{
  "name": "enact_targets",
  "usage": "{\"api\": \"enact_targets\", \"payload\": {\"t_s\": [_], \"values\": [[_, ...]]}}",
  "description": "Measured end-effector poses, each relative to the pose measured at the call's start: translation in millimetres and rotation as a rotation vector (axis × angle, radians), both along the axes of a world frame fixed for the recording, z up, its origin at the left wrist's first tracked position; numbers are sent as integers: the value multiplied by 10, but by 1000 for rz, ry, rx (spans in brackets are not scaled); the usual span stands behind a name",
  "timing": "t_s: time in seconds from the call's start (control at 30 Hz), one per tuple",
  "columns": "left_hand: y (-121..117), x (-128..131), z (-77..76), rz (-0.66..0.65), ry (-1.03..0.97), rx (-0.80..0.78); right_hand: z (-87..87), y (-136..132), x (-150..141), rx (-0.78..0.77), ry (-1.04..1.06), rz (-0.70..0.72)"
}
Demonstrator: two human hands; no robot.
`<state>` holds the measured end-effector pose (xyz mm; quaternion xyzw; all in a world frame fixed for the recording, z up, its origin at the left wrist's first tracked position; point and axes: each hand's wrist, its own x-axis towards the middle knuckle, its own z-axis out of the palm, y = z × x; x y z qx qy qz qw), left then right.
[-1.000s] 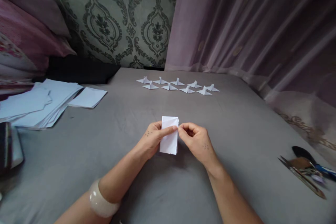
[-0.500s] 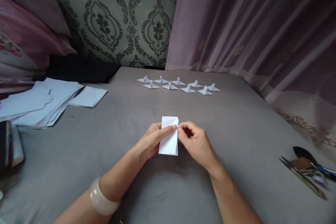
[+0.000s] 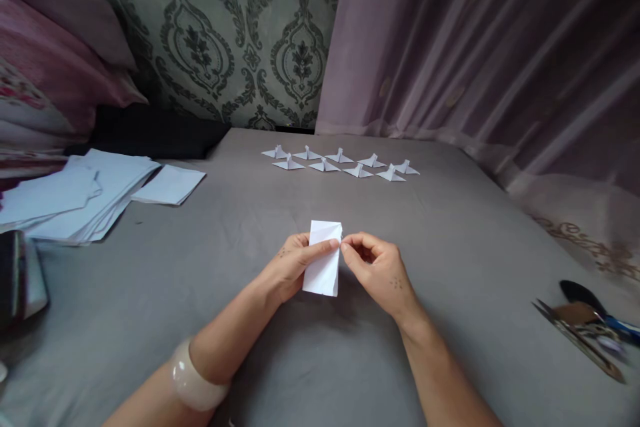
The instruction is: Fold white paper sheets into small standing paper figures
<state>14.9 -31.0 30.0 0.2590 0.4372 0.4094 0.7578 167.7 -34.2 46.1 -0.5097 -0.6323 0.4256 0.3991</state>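
A folded white sheet of paper [image 3: 321, 273] is held upright above the grey cloth, with crease lines on its face. My left hand [image 3: 295, 263] grips it from the left, thumb across the front and fingers behind. At the sheet's upper right edge, my right hand [image 3: 376, 268] pinches with thumb and forefinger, touching the edge of the paper. Its other fingers are curled in. Beyond the hands stand several small folded paper figures [image 3: 323, 165] in two rows, each with flat pointed sides and a raised middle.
Stacked white paper [image 3: 115, 180] and a smaller pile of sheets [image 3: 170, 185] lie at the left, near a dark case [image 3: 11, 273]. Scissors [image 3: 575, 337] and other small tools lie at the right edge. A patterned wall and purple curtain [image 3: 425, 47] stand behind.
My right hand has shifted slightly right and turned a little at the paper's edge. The paper's top has tilted slightly right; my left hand keeps its grip.
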Motion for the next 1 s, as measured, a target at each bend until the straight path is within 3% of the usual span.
{"api": "enact_targets", "payload": {"t_s": [0.6,1.0], "values": [[-4,-2,-29,0,49,28,-35,12,-5,31,-81,7],[-3,7,-3,-12,-23,-62,-43,7,21,440,-485,46]]}}
